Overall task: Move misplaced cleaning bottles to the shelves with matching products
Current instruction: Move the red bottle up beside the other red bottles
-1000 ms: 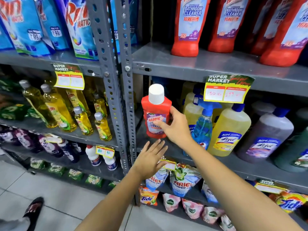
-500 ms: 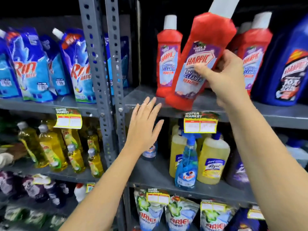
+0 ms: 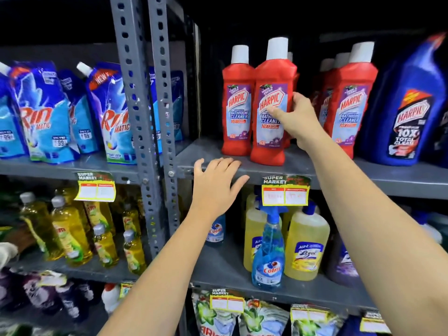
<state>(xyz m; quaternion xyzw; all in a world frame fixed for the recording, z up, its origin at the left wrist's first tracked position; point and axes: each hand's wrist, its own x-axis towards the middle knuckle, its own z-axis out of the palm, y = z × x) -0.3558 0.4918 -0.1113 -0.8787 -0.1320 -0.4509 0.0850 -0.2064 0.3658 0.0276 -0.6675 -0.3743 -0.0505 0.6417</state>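
While clasped at its label by the right hand (image 3: 294, 117), stands upright on the upper shelf (image 3: 298, 169): red Harpic bottle (image 3: 272, 103), white cap, touching a twin left of the grip. Left hand (image 3: 218, 184) spread, fingers on shelf edge. Rear bottles mostly hidden.

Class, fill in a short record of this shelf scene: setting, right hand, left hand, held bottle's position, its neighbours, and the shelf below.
setting: grey metal shop shelving
right hand: right hand grips a red Harpic bathroom cleaner bottle
left hand: left hand open, resting at the shelf edge
bottle position: upright, base on the shelf
neighbours: matching red Harpic bottles beside it; blue Harpic bottle further right
shelf below: yellow bottles, blue Colin spray bottle
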